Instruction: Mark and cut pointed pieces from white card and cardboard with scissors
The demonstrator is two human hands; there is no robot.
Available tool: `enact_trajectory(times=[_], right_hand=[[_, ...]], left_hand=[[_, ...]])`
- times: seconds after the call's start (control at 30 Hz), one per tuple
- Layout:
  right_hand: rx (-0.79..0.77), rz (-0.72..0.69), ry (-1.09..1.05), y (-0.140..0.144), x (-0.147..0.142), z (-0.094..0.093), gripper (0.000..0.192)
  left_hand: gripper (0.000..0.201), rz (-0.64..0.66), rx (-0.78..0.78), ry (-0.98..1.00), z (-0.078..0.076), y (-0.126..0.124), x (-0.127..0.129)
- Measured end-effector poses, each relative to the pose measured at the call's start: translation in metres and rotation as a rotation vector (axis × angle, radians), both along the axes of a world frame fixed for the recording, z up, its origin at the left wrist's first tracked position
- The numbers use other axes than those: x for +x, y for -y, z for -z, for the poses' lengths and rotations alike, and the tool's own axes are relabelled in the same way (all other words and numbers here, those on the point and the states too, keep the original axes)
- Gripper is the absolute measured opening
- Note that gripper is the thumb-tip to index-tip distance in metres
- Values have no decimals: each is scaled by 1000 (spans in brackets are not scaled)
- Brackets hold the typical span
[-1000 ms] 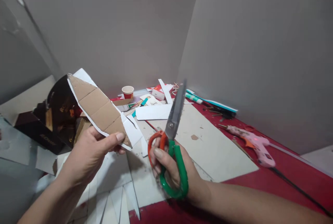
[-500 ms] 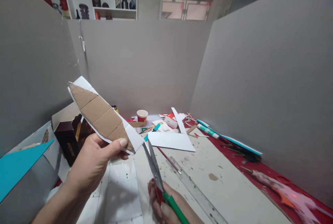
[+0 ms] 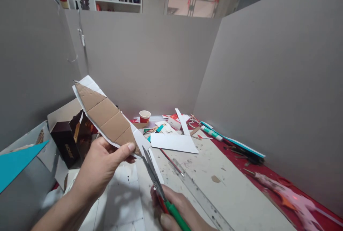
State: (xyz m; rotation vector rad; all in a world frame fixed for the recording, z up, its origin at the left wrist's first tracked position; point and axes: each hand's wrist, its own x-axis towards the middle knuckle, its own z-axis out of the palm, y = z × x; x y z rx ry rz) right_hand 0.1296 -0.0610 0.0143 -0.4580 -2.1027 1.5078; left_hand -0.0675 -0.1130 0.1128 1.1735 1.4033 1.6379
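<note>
Surface (image 3: pixel 241 202): white board over red, strewn with offcuts, clear ruler (image 3: pixel 199 195) and paper cup (image 3: pixel 145 116). Cardboard piece (image 3: pixel 107 120): raised clear, pinched at its lower tip by the left hand (image 3: pixel 103 168), white margin presented for trimming. Scissors (image 3: pixel 157 182): right hand (image 3: pixel 179 211) closed around the handles, blades slightly parted at that margin.

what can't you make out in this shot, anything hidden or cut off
Head view only:
- Right hand: palm and wrist cut off by the bottom edge.
- Scissors: handle loops hidden in that hand and past the edge.
- Cardboard piece: lower edge covered by the left hand.
- Pink glue gun: blurred.
- Dark box: print too small to read.
</note>
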Motion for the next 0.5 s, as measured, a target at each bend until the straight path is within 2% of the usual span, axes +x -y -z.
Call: enact_trajectory(times=[0.3,0.5], right_hand=[[34,23,8,-3,1,6,55],[0,58,21,-7,0,24,63]], left_hand=[[10,2,-31,-47,0,1,8],[8,43,3,8,1,0,11]])
